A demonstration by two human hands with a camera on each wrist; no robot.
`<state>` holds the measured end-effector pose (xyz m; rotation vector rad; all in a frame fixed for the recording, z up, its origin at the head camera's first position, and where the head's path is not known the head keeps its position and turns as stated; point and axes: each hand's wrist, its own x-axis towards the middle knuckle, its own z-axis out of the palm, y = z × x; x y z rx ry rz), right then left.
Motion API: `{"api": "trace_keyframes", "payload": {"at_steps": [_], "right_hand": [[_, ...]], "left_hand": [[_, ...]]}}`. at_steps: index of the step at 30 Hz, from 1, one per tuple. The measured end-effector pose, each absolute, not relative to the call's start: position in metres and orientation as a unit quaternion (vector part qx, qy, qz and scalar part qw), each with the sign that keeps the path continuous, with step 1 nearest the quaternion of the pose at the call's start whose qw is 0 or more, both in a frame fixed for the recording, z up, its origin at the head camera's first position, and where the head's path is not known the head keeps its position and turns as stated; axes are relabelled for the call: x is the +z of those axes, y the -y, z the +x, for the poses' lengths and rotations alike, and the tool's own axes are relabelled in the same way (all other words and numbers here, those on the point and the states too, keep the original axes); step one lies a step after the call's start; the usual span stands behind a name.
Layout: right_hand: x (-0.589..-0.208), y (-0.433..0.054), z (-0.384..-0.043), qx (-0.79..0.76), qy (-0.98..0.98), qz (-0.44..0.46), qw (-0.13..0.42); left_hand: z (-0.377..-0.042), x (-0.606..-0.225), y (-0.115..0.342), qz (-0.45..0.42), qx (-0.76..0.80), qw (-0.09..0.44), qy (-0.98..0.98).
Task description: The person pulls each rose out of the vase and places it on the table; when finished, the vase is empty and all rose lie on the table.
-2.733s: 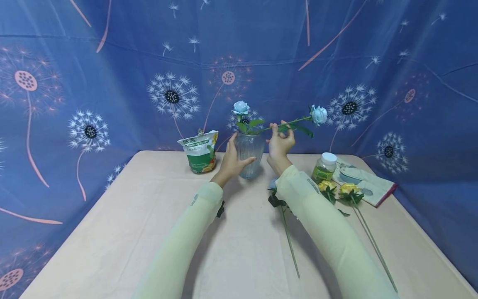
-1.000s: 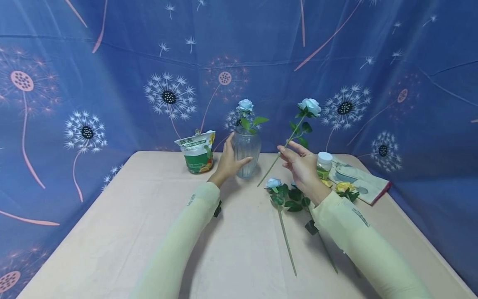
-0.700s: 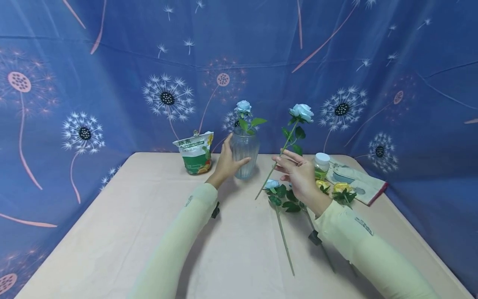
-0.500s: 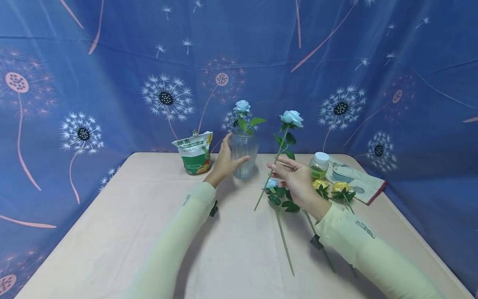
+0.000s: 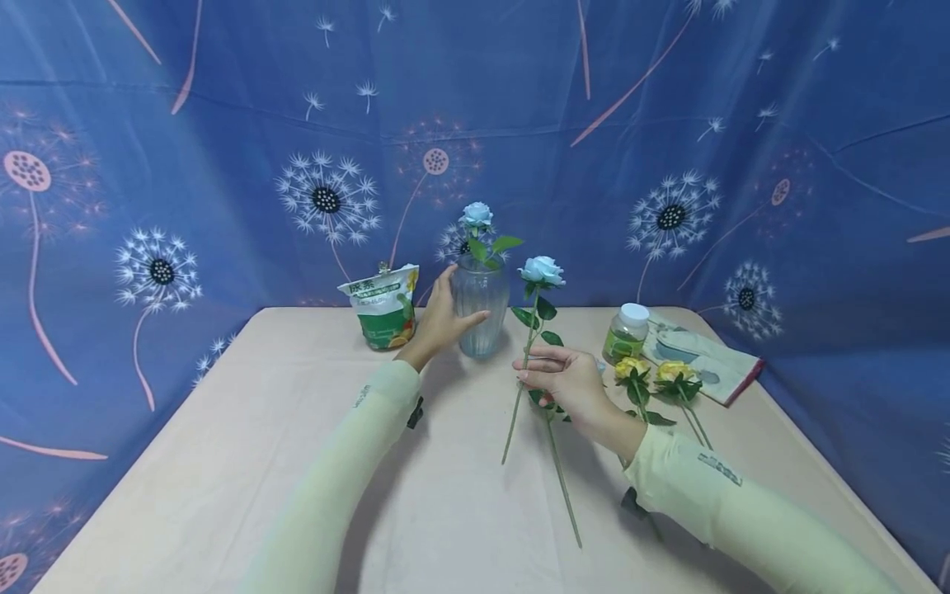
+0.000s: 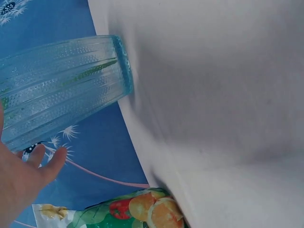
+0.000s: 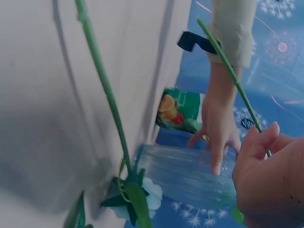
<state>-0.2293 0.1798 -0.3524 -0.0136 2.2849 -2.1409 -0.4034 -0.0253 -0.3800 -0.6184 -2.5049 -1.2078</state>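
Note:
A ribbed clear glass vase (image 5: 484, 318) stands upright on the table, with one light-blue rose (image 5: 477, 214) in it. My left hand (image 5: 444, 322) holds the vase's left side, the thumb across its front. In the left wrist view, a green stem shows through the glass vase (image 6: 61, 90). To the right of the vase, my right hand (image 5: 577, 389) pinches the stem of another light-blue rose (image 5: 541, 271). That rose is nearly upright, bloom on top, its stem end hanging lower left. Beneath the right hand lies a further rose stem (image 5: 562, 483); the hand hides most of its bloom.
A green-and-white pouch (image 5: 383, 313) stands left of the vase. On the right are a white-lidded jar (image 5: 626, 334), a pair of yellow roses (image 5: 674, 371) lying down, and pale work gloves (image 5: 716, 363). Another stem (image 5: 656, 526) shows past the right wrist. A blue dandelion-print curtain (image 5: 519, 107) hangs behind.
The right hand's rose lay almost level with its stem at the vase mouth. It came away right, tipped upright, then sank lower and leftward. The left hand stays on the vase.

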Motion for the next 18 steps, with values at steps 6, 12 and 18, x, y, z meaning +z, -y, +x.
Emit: {"api": "trace_keyframes", "payload": {"at_steps": [6, 12, 18], "right_hand": [[-0.365, -0.174, -0.220, -0.678, -0.734, -0.007, 0.037], [-0.377, -0.168, -0.212, -0.660, -0.748, -0.003, 0.068], [-0.386, -0.162, -0.205, -0.625, -0.775, 0.001, 0.093]], "left_hand": [[-0.404, -0.376, 0.025, -0.223, -0.407, 0.144, 0.874], [-0.404, -0.375, 0.025, -0.223, -0.416, 0.133, 0.871], [-0.406, -0.373, 0.025, -0.226, -0.431, 0.128, 0.864]]}}
